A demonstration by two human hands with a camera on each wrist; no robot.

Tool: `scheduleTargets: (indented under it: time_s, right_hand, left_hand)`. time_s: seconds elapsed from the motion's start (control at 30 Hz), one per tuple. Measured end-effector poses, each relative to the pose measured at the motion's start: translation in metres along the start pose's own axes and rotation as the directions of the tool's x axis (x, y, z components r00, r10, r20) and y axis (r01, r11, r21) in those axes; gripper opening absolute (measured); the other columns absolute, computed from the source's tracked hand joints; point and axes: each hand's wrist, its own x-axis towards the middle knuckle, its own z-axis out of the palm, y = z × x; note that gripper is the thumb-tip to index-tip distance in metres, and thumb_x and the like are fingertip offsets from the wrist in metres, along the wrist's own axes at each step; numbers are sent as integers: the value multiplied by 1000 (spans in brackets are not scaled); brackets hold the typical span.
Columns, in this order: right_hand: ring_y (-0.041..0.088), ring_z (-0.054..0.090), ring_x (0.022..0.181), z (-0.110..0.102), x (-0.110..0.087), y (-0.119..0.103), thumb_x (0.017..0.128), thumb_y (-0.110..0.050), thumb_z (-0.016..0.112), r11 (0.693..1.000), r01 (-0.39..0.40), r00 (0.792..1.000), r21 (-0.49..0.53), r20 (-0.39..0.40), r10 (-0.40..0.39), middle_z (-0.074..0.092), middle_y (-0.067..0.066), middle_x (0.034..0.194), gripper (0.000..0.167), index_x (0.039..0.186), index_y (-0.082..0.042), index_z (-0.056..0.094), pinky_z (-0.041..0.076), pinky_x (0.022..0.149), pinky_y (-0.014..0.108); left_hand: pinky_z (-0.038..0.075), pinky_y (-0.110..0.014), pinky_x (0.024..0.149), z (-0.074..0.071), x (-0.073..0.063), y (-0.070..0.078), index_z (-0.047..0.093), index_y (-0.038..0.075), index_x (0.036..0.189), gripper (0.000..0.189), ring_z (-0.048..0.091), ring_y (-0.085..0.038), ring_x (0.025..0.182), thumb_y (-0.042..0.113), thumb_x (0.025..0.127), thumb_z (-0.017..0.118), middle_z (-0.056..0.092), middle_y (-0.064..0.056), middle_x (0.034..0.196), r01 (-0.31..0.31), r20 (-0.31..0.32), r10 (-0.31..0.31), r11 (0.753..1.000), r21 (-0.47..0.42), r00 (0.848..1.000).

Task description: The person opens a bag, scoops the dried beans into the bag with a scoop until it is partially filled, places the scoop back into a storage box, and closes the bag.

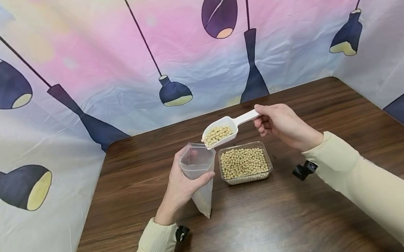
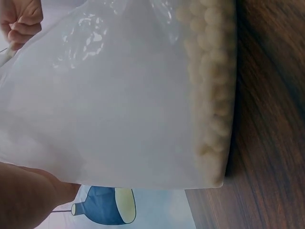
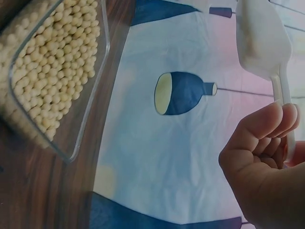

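Observation:
My right hand (image 1: 282,125) grips the handle of a white plastic scoop (image 1: 226,123) loaded with pale soybeans (image 1: 218,134). The scoop's lip hangs at the mouth of a clear plastic bag (image 1: 200,165), which my left hand (image 1: 183,182) holds upright by its upper part, thumb in front. Soybeans line the bottom of the bag (image 2: 119,105) in the left wrist view. Just right of the bag stands a clear rectangular container (image 1: 248,179) full of soybeans. In the right wrist view, curled fingers (image 3: 259,126) wrap the scoop's handle, and the scoop's underside shows.
Everything stands on a dark brown wooden table (image 1: 263,229). Behind it hangs a cloth backdrop (image 1: 106,49) printed with lamps. A black wrist strap piece (image 1: 304,170) sticks out below the right cuff, and another (image 1: 181,233) beside the left cuff.

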Motion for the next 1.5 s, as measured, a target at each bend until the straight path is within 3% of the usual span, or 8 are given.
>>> scheduleTargets:
  time_s: [0.4,0.63,1.03,1.23,1.5]
  right_hand:
    - [11,51,60,12,-1,-7,104,-26,46,995,67,998,-77,1,-67,59,0,69,34,99,6,57,47,60,24]
    - [10,52,59,15,-2,-10,104,-25,48,989,106,994,-101,-7,-107,59,-1,67,32,89,0,62,47,59,23]
    - [9,52,58,20,-5,-13,104,-24,46,971,163,986,-174,-14,-168,59,-1,66,32,90,1,61,47,59,24]
    - [10,52,59,20,-7,-14,104,-25,47,959,191,980,-208,-15,-198,59,-1,67,35,89,3,60,47,60,24]
    - [11,54,61,21,-9,-14,104,-27,47,928,240,968,-286,-5,-252,59,0,69,36,88,3,60,50,62,25]
  left_hand:
    - [46,-46,89,2,0,-1,34,20,146,89,54,-22,114,23,73,87,52,-2,130,-21,-1,21,1000,1,1000]
    - [47,-45,89,2,1,0,35,18,145,87,52,-21,115,22,74,86,52,-3,128,-32,-4,32,999,-10,999]
    - [44,-45,93,3,2,3,34,14,146,88,51,-23,117,15,74,86,53,-8,129,-31,-1,31,999,-30,1000]
    - [44,-45,94,4,3,4,34,13,146,89,51,-26,118,12,74,86,52,-11,130,-25,0,25,999,-46,1000]
    - [46,-42,92,5,4,3,37,15,144,86,53,-21,115,18,73,87,54,-6,126,-43,-2,43,999,-28,999]
